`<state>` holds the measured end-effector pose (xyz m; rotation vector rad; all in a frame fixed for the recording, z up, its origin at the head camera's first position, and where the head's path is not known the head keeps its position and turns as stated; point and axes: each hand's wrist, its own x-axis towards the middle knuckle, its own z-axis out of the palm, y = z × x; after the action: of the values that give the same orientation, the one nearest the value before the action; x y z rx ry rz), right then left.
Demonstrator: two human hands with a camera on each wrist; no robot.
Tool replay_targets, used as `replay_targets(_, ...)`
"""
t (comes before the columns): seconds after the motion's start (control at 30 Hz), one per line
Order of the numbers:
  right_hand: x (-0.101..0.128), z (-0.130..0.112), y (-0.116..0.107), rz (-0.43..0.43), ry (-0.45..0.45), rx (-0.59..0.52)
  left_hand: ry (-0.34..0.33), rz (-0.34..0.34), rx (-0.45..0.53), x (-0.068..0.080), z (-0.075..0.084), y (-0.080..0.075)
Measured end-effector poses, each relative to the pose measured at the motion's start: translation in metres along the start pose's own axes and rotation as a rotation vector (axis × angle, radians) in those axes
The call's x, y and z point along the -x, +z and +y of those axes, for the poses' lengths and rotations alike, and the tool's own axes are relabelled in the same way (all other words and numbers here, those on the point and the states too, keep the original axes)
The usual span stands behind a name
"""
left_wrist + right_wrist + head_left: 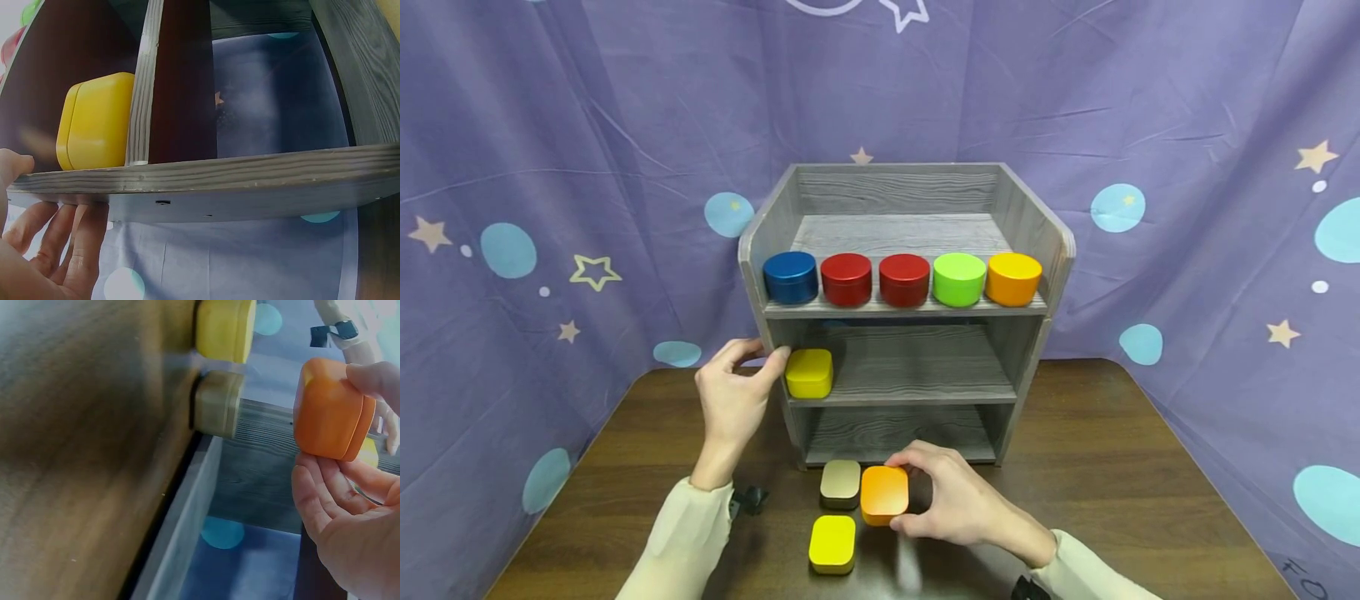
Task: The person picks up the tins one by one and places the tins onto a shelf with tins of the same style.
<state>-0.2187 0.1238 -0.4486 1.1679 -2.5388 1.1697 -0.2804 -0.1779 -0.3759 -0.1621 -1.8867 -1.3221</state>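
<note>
Orange square tin (883, 496) is pinched between thumb and fingers of right hand (955, 500), held clear of table (1150, 500), beside beige tin (840, 481) and near front yellow tin (832, 542). Side panel of gray shelf (925, 367) is clamped by left hand's fingers and thumb, near yellow tin (809, 373) placed on middle tier.
</note>
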Motion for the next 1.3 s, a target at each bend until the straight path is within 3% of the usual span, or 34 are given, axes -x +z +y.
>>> replay_targets(0.83, -0.033, -0.018, -0.034, 0.079, -0.035, 0.042, -0.012, 0.008, 0.001, 0.0, 0.001, 0.001)
replay_targets(1.3, -0.046, -0.021, -0.048, 0.083, -0.009, 0.051, -0.006, -0.003, 0.009, 0.001, 0.002, 0.001)
